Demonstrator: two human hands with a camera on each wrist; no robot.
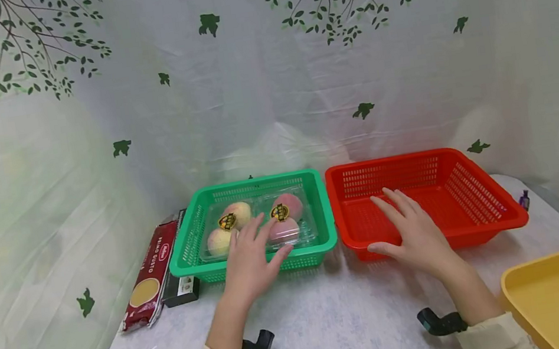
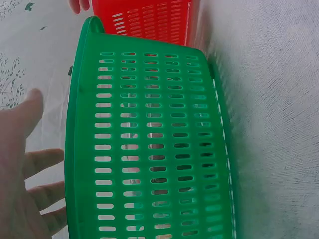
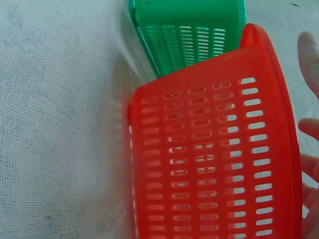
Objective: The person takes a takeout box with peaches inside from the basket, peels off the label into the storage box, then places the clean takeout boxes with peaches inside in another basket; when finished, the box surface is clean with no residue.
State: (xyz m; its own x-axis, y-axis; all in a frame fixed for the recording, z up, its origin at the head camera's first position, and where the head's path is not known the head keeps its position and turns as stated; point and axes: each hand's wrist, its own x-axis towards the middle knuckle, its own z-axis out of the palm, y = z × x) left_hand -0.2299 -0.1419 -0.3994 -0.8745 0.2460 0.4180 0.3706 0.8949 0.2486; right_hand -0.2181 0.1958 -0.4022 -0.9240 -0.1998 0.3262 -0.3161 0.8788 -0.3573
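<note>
Reach step: left hand (image 1: 250, 262) spread flat over clamshell peach pack (image 1: 259, 224) in green basket (image 1: 190, 244), holding nothing. Right hand (image 1: 413, 230) splayed over red basket (image 1: 481, 194), holding nothing. Next likely needs fingers closing on pack.

Green basket (image 1: 188, 253) — slotted glossy plastic, red basket (image 1: 481, 194) likewise, tablecloth (image 1: 332, 322) — matt weave

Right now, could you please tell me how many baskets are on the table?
2: a green basket on the left under the left hand, and a red basket right beside it, under the right hand.
</note>
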